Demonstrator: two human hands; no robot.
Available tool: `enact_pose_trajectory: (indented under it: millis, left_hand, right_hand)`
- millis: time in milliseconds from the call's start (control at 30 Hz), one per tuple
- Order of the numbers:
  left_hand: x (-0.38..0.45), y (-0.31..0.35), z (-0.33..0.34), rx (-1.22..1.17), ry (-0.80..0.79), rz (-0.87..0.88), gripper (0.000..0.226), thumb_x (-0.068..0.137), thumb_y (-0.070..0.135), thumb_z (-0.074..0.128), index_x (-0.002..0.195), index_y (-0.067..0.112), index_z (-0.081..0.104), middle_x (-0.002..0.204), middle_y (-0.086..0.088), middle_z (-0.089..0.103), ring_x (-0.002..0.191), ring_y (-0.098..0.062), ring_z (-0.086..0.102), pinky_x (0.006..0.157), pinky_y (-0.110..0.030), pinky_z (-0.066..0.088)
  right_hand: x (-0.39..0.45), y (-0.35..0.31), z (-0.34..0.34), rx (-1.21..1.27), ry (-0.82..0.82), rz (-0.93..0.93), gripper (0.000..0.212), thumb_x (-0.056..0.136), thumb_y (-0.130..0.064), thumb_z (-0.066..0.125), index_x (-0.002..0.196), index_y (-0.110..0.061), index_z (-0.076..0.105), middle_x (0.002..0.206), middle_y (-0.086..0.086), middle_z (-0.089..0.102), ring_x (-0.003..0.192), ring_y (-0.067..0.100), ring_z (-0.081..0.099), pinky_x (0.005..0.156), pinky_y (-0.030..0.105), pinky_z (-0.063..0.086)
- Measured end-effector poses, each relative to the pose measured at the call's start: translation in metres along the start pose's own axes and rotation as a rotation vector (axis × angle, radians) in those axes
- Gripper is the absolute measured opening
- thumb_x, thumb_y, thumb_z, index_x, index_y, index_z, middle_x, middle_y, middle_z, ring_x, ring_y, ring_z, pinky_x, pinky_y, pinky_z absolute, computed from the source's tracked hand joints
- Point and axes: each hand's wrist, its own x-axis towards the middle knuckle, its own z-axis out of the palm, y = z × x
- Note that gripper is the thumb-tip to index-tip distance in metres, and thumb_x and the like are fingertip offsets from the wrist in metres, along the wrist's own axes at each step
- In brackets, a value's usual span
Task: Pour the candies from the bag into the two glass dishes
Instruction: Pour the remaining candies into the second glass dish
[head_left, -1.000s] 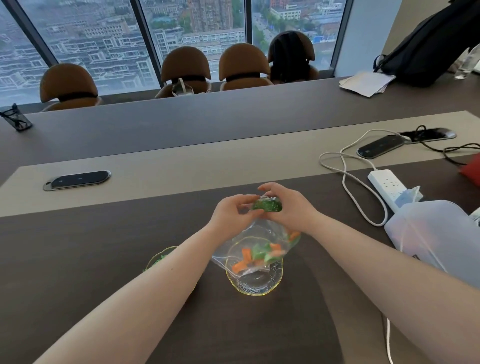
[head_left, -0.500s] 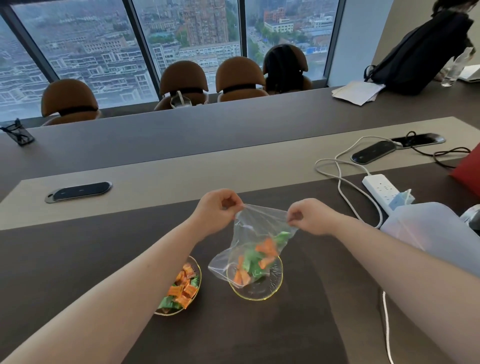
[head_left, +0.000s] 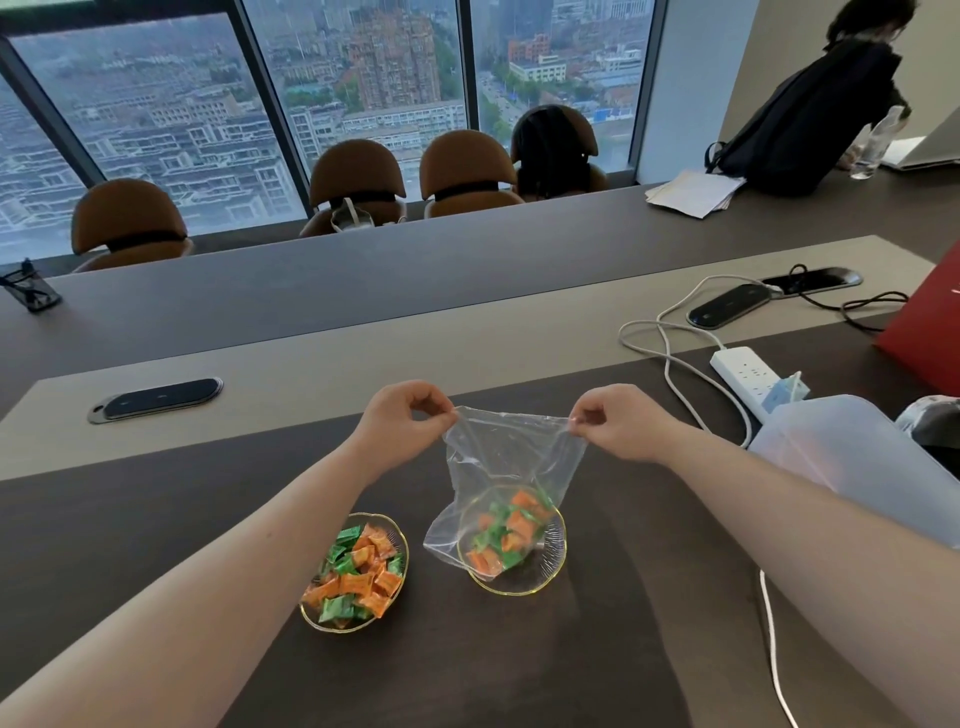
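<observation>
A clear plastic bag (head_left: 506, 457) hangs between my hands, stretched wide at the top. My left hand (head_left: 402, 423) pinches its left corner and my right hand (head_left: 618, 423) pinches its right corner. Orange and green wrapped candies (head_left: 506, 535) lie in the bag's lower end, which rests over the right glass dish (head_left: 550, 566). I cannot tell whether those candies are in the bag or in the dish. The left glass dish (head_left: 397, 535), gold-rimmed, holds a heap of orange and green candies (head_left: 356, 571).
A white power strip (head_left: 743, 374) with its cable and a translucent plastic box (head_left: 852, 462) sit at the right. A red folder (head_left: 930, 332) lies beyond them. A flush table socket (head_left: 156, 399) is at the left. A person stands at the far right by a black backpack (head_left: 800, 124).
My hands, close together on a green piece at the bag's top a second ago, have pulled apart and stretched the bag. The view shifted, and the left dish now shows fully.
</observation>
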Motion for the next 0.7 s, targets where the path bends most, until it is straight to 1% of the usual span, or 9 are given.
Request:
enact_pose_trajectory:
  millis: [100, 300, 367, 433, 500, 600, 700]
  left_hand:
    - [-0.003, -0.002, -0.005, -0.007, 0.001, -0.003, 0.005, 0.079, 0.009, 0.069, 0.075, 0.012, 0.068, 0.072, 0.008, 0.064, 0.072, -0.006, 0.058, 0.075, -0.019, 0.047]
    - [-0.008, -0.005, -0.016, -0.038, -0.002, 0.004, 0.005, 0.081, 0.009, 0.066, 0.082, 0.006, 0.069, 0.077, 0.0, 0.066, 0.076, -0.012, 0.058, 0.074, -0.02, 0.047]
    - [-0.009, -0.007, -0.019, -0.041, 0.003, 0.01, 0.004, 0.08, 0.009, 0.066, 0.079, 0.01, 0.069, 0.076, 0.001, 0.065, 0.076, -0.012, 0.058, 0.071, -0.019, 0.045]
    - [-0.011, -0.009, -0.023, -0.038, 0.008, 0.017, 0.01, 0.081, 0.009, 0.066, 0.074, 0.016, 0.067, 0.075, 0.003, 0.065, 0.074, -0.01, 0.058, 0.069, -0.017, 0.044]
    - [-0.013, -0.01, -0.027, -0.037, 0.018, 0.025, 0.016, 0.081, 0.009, 0.066, 0.071, 0.021, 0.064, 0.074, 0.004, 0.064, 0.072, -0.008, 0.057, 0.067, -0.016, 0.043]
    - [-0.015, -0.012, -0.033, -0.049, 0.051, 0.034, 0.017, 0.081, 0.009, 0.066, 0.07, 0.022, 0.064, 0.073, 0.005, 0.063, 0.07, -0.006, 0.056, 0.064, -0.015, 0.041]
    - [-0.014, -0.015, -0.039, -0.058, 0.094, 0.032, 0.019, 0.08, 0.009, 0.067, 0.068, 0.023, 0.063, 0.072, 0.005, 0.063, 0.07, -0.008, 0.056, 0.064, -0.016, 0.042]
  right_hand:
    - [-0.003, -0.014, -0.004, -0.008, 0.036, -0.048, 0.014, 0.084, -0.018, 0.064, 0.087, -0.008, 0.072, 0.072, -0.003, 0.061, 0.074, 0.016, 0.055, 0.07, 0.026, 0.041]
    - [-0.005, -0.041, -0.012, 0.016, 0.059, -0.094, 0.016, 0.085, -0.016, 0.062, 0.091, -0.006, 0.073, 0.076, 0.0, 0.063, 0.075, 0.016, 0.056, 0.072, 0.026, 0.043]
    - [-0.006, -0.046, -0.012, 0.019, 0.06, -0.099, 0.016, 0.085, -0.015, 0.062, 0.092, -0.006, 0.073, 0.078, 0.0, 0.064, 0.077, 0.016, 0.057, 0.073, 0.026, 0.045]
    - [-0.006, -0.051, -0.011, 0.018, 0.068, -0.102, 0.017, 0.085, -0.015, 0.061, 0.092, -0.006, 0.073, 0.08, 0.0, 0.065, 0.079, 0.017, 0.059, 0.074, 0.027, 0.045]
    - [-0.007, -0.055, -0.01, 0.012, 0.086, -0.108, 0.017, 0.085, -0.015, 0.06, 0.093, -0.006, 0.073, 0.085, 0.005, 0.071, 0.081, 0.02, 0.061, 0.078, 0.031, 0.049]
    - [-0.007, -0.061, -0.011, 0.011, 0.155, -0.121, 0.016, 0.085, -0.016, 0.061, 0.091, -0.006, 0.072, 0.088, 0.01, 0.073, 0.082, 0.025, 0.064, 0.078, 0.038, 0.052]
    - [-0.007, -0.07, -0.014, 0.018, 0.188, -0.125, 0.016, 0.085, -0.016, 0.061, 0.092, -0.008, 0.073, 0.088, 0.008, 0.073, 0.08, 0.021, 0.063, 0.077, 0.034, 0.05]
